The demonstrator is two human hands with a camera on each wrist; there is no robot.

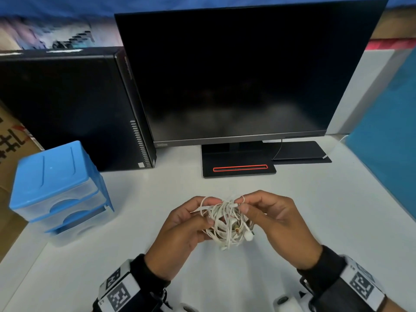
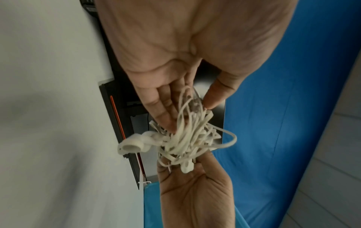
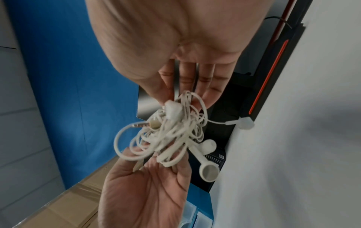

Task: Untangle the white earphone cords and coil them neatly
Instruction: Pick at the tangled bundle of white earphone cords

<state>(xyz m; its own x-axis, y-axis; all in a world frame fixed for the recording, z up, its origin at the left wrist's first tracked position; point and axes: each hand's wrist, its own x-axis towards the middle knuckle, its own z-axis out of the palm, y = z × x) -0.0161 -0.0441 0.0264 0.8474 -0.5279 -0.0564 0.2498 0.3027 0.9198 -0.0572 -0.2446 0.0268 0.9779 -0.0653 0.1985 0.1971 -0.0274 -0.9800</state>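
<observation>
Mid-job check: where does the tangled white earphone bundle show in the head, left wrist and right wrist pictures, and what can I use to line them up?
Head: the earphone bundle sits low centre, held between the left hand and right hand above the desk.
Left wrist: centre, just below the fingertips.
Right wrist: centre, with an earbud dangling at its lower right.
Shared landmark: the red stripe on the monitor base, at left in the left wrist view and upper right in the right wrist view.
</observation>
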